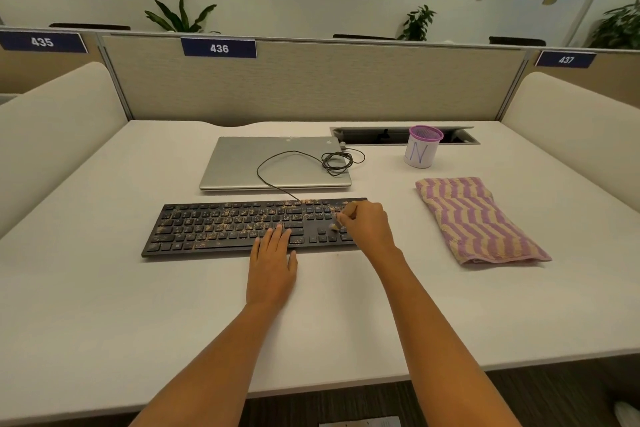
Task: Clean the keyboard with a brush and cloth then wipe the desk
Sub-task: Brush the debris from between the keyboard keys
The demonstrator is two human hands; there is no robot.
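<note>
Now, left hand point(272, 263) flat on keyboard point(221, 227), right hand point(367, 224) pinching brush point(335, 226)

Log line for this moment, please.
right hand: pinches small brush at crumb-dusted black keyboard, right end | left hand: flat on keyboard | striped purple-tan cloth: untouched

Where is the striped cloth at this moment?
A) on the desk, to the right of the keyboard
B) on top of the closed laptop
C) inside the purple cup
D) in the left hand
A: the striped cloth lies flat on the desk, to the right of the keyboard.
</note>
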